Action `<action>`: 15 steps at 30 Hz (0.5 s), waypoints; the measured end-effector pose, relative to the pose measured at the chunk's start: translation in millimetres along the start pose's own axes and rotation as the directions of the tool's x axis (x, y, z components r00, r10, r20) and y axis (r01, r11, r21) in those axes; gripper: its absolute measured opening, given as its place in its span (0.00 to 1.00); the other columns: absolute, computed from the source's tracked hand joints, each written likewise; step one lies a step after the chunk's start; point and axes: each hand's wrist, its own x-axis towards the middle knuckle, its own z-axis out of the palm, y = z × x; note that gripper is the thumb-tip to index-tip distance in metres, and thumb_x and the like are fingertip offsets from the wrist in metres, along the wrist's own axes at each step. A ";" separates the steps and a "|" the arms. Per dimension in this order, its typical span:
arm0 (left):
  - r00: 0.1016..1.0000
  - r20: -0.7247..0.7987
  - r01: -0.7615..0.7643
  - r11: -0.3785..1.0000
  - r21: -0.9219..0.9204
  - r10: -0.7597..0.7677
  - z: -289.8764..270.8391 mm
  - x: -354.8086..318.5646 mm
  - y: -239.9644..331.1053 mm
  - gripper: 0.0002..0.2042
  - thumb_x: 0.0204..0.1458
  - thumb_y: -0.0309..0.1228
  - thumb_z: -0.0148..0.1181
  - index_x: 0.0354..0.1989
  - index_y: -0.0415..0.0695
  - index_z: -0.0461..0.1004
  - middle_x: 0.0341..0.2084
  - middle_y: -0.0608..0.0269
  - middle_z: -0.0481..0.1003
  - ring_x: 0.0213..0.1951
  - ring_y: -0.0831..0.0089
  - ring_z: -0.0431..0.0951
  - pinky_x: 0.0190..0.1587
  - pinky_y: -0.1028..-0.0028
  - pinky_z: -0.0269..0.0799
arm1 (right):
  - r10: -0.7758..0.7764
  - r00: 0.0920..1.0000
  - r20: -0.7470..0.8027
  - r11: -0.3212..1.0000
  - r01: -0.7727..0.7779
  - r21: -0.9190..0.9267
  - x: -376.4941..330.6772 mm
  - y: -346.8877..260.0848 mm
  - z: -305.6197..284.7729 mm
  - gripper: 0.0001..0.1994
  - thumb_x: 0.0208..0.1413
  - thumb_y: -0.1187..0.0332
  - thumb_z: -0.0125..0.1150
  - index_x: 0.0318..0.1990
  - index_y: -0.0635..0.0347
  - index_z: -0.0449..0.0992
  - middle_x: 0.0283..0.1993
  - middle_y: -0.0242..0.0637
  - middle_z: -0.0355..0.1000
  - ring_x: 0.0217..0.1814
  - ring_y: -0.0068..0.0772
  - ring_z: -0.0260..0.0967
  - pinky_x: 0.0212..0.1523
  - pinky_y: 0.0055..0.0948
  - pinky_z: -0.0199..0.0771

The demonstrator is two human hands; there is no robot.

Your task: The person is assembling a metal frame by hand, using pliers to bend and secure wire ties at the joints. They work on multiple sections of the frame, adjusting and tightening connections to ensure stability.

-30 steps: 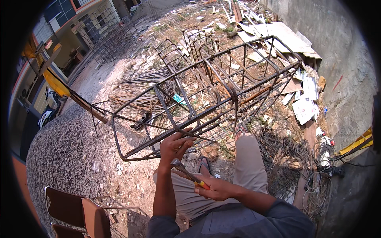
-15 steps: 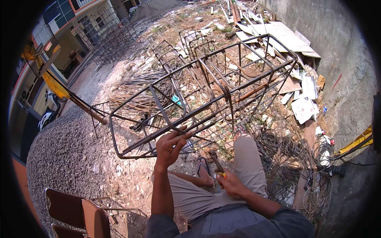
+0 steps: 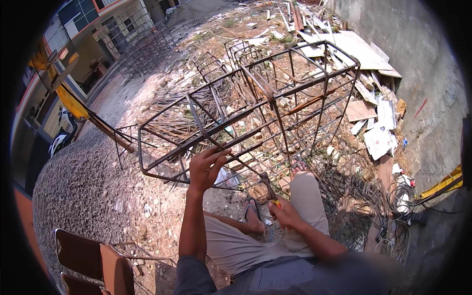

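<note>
A long cage of dark steel rebar [image 3: 231, 129] lies tilted across the space before me, its bars tied to squarish stirrups. My left hand [image 3: 206, 168] is at its near side, fingers closed over a stirrup's bar near a bend, thumb below. In my right hand [image 3: 286, 215] is a pair of pincers [image 3: 268, 186] with red and yellow handles. Their jaws point away from me and meet the lower part of that stirrup's bar, right of my left hand. Whether the jaws grip anything is too small to tell.
A gravel heap [image 3: 78, 182] rises at left, with a brown chair [image 3: 81, 253] near it. Loose rods [image 3: 172, 115] lie beyond the cage. Tangled wire [image 3: 349, 189] is by my right knee, and scrap boards [image 3: 361, 54] lie along the concrete wall [image 3: 432, 103].
My right hand has lifted the pincers so their jaws reach the stirrup's bar. The cage appears slightly shifted and turned in view. My left hand keeps its place on the bar.
</note>
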 end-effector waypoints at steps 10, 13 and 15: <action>1.000 0.012 -0.014 0.976 0.216 0.011 -2.9 30.3 -20.1 0.13 0.64 0.44 0.60 0.51 0.61 0.85 0.47 0.61 0.83 0.47 0.62 0.81 0.52 0.64 0.69 | 0.234 0.972 -0.035 0.971 -0.231 0.058 17.4 18.3 -0.2 0.13 0.71 0.59 0.54 0.49 0.60 0.70 0.29 0.32 0.71 0.26 0.23 0.69 0.26 0.29 0.72; 1.000 -0.005 0.006 0.976 0.216 -0.005 0.5 34.9 -20.2 0.13 0.64 0.45 0.59 0.52 0.61 0.85 0.48 0.61 0.83 0.47 0.61 0.80 0.52 0.64 0.68 | 0.187 0.981 -0.050 0.982 -0.185 0.035 16.2 20.2 2.7 0.13 0.71 0.59 0.54 0.48 0.60 0.70 0.29 0.32 0.71 0.25 0.24 0.69 0.26 0.30 0.72; 1.000 -0.024 0.020 0.977 0.213 -0.015 3.6 35.3 -18.7 0.13 0.64 0.44 0.59 0.52 0.61 0.85 0.48 0.61 0.82 0.47 0.61 0.80 0.52 0.64 0.68 | 0.174 0.984 -0.034 0.984 -0.173 0.030 15.2 20.6 2.1 0.13 0.70 0.59 0.54 0.48 0.60 0.70 0.29 0.32 0.72 0.25 0.25 0.70 0.26 0.31 0.72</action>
